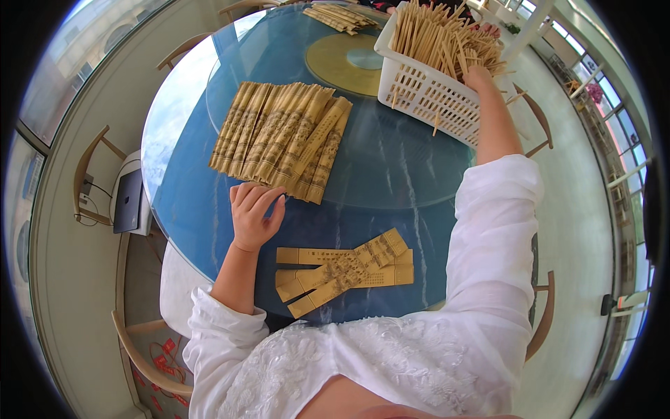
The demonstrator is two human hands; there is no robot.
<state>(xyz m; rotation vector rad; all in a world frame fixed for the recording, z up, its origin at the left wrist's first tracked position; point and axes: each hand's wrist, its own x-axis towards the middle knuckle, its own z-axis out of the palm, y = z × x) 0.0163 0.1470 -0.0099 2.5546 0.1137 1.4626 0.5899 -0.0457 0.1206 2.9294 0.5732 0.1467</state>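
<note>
Gold paper chopstick sleeves with dark printed patterns lie side by side in a wide stack on the blue round table. At the stack's near edge rests my left hand, fingers loosely bent and thumb apart, holding nothing I can see. Far to the right, my right hand reaches over the rim of a white slatted plastic basket into a heap of wooden chopsticks. Its fingers are hidden among the sticks. Nearer my body, several flat gold sleeves lie crossed over one another.
A glass turntable covers the middle of the blue table. More gold sleeves lie at its far side. Wooden chairs stand around, one at the left bearing a dark laptop. Some chopsticks poke through the basket's slats.
</note>
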